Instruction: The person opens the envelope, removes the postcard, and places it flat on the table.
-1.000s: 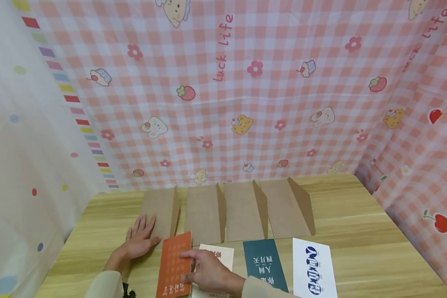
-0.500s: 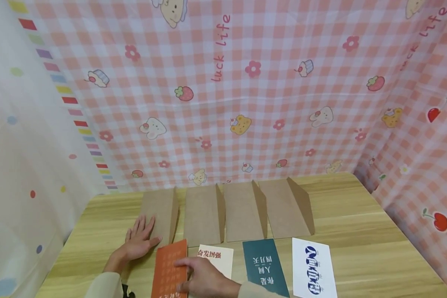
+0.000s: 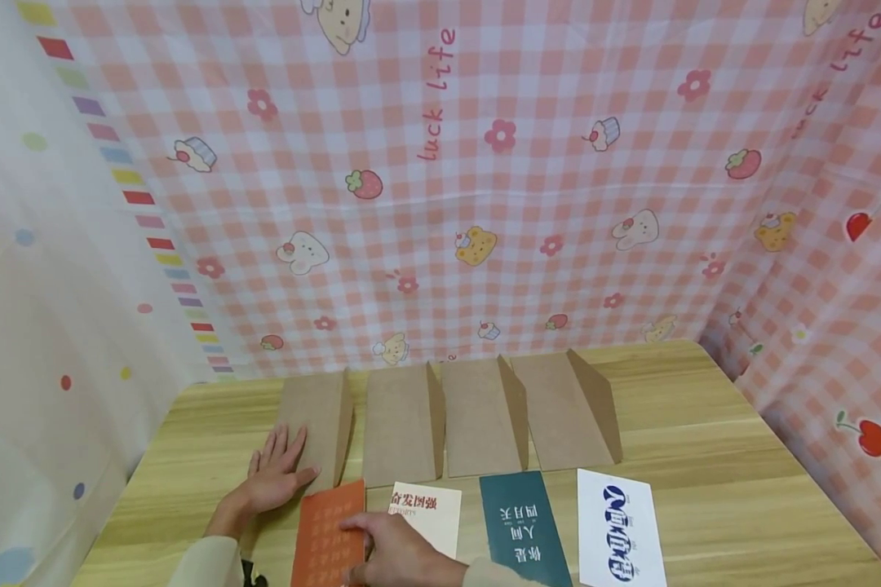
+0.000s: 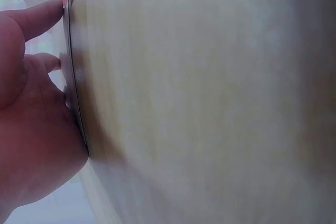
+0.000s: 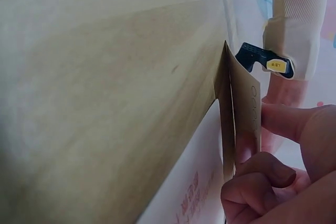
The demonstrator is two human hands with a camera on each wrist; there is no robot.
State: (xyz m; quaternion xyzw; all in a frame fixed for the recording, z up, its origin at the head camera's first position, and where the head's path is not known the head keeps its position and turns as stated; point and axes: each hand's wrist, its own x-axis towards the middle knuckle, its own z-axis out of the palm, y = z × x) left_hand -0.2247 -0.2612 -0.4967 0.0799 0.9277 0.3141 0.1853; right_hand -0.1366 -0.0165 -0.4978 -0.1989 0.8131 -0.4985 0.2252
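Observation:
My right hand (image 3: 404,554) pinches an orange card (image 3: 330,530) by its right side, near the front of the table. In the right wrist view, thumb and fingers hold a thin brownish panel (image 5: 244,103) at its edge. My left hand (image 3: 272,477) rests with straight fingers on the leftmost kraft-paper envelope (image 3: 312,408), whose flap stands up at the right. The orange card's far edge meets that envelope's near end. Partly behind the right hand lies a cream card (image 3: 440,518) with red print. The left wrist view shows the palm and mostly blurred tabletop (image 4: 184,77).
More brown envelopes, the rightmost (image 3: 558,416) included, stand in a row with raised flaps. A dark green card (image 3: 524,522) and a white card with blue print (image 3: 620,530) lie in front of them. A checked curtain (image 3: 440,204) hangs behind the wooden table (image 3: 683,456).
The right hand has drawn the orange card left and toward the person, uncovering more of the cream card's red print. The left hand stays on the envelope.

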